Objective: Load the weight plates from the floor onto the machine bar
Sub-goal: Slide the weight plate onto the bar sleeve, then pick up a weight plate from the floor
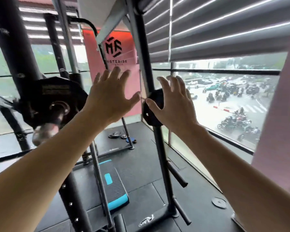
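Both my hands are raised in front of me with fingers spread and nothing in them. My left hand [112,96] is just right of a large black weight plate [55,96] that sits on the machine bar's steel sleeve [45,131]. My right hand [172,104] partly covers a smaller black plate [151,106] mounted on the rack upright [161,156]. A small grey plate [219,202] lies on the floor at the lower right. Several small plates [117,135] lie on the floor farther back.
A black and blue step platform [114,186] lies on the rubber floor between the rack posts. Bare storage pegs [177,174] stick out from the upright. A window with half-lowered blinds [224,30] runs along the right. A pink banner [119,64] hangs behind the rack.
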The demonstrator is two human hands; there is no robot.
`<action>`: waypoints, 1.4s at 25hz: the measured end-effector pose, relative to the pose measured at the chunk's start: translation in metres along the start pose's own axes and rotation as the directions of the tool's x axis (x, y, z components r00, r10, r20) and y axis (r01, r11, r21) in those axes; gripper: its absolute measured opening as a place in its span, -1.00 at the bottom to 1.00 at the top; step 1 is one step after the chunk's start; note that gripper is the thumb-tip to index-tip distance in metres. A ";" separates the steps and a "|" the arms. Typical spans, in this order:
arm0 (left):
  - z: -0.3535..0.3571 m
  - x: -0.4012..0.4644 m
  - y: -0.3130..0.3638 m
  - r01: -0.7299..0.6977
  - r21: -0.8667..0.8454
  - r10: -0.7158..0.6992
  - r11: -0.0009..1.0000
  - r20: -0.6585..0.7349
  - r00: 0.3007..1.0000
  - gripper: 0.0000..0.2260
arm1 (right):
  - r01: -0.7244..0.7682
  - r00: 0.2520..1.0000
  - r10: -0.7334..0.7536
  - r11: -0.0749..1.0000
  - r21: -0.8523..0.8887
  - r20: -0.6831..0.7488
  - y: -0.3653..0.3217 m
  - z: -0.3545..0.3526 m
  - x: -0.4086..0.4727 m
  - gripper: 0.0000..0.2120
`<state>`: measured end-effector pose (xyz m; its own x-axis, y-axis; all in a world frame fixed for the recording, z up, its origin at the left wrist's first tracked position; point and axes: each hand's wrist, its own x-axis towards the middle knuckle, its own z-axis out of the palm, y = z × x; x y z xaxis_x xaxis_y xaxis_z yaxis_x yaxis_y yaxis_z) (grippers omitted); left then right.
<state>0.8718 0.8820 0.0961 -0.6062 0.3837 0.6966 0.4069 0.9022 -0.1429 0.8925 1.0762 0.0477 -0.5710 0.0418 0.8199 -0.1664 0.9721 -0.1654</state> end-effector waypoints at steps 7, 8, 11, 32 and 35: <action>0.048 -0.007 0.166 -0.167 -0.211 0.183 0.963 0.058 0.981 -0.27 | -0.184 0.982 0.187 0.961 -0.208 -0.010 0.134 -0.060 -0.090 -0.29; 0.058 -0.008 0.186 -0.190 -0.238 0.210 0.953 0.064 0.976 -0.28 | -0.211 0.977 0.215 0.948 -0.238 -0.007 0.152 -0.067 -0.104 -0.29; 0.093 -0.012 0.242 -0.259 -0.318 0.299 0.912 0.081 0.951 -0.33 | -0.295 0.952 0.307 0.906 -0.302 -0.007 0.202 -0.080 -0.143 -0.29; 0.532 -0.164 0.498 -0.273 -0.566 0.598 0.778 0.534 0.598 -0.36 | -0.713 0.439 0.850 0.526 -0.463 0.290 0.491 0.147 -0.449 -0.32; 0.620 -0.252 0.522 -0.270 -0.531 0.589 0.803 0.637 0.498 -0.38 | -0.716 0.339 0.850 0.511 -0.476 0.403 0.522 0.221 -0.551 -0.32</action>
<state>0.8133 1.3782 -0.5893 -0.4976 0.8474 -0.1851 0.8533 0.5165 0.0708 0.9425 1.5092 -0.6121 -0.6591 0.7474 -0.0835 0.7062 0.5768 -0.4106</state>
